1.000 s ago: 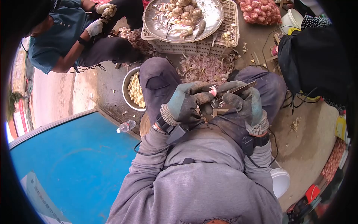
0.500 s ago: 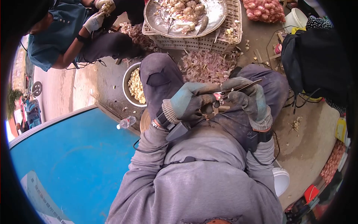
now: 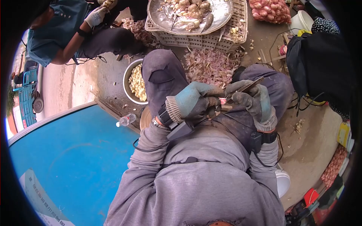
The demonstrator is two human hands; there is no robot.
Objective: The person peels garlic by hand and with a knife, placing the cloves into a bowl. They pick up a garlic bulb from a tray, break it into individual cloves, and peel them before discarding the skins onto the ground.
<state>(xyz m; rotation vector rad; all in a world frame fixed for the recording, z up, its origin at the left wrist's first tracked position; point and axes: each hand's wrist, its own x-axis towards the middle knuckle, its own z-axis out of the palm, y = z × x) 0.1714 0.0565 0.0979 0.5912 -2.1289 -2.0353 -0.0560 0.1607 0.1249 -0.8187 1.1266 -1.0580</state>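
Both hands wear dirty grey-blue gloves and meet above the lap. My left hand (image 3: 198, 101) is closed on a small pinkish garlic clove (image 3: 223, 101), which shows at its fingertips. Wrapped round a knife, my right hand (image 3: 252, 98) is closed too, with the dark blade (image 3: 252, 84) angled up to the right. Its fingertips are close beside the clove. Beyond the knees, a round metal tray (image 3: 226, 17) holds garlic bulbs, and a heap of garlic skins (image 3: 209, 66) lies on the ground. A bowl (image 3: 127, 83) of peeled cloves stands left of the knee.
A co-worker (image 3: 62, 26) in gloves sits at upper left. The tray rests on a plastic crate (image 3: 188, 41). A blue board (image 3: 75, 158) fills the lower left, near a plastic bottle (image 3: 127, 120). At right are a black bag (image 3: 316, 64), a red net sack (image 3: 269, 10) and a white bucket (image 3: 283, 182).
My left hand has drawn slightly away from the knife, and the clove shows between the hands. A blue vehicle has come further into view at far left.
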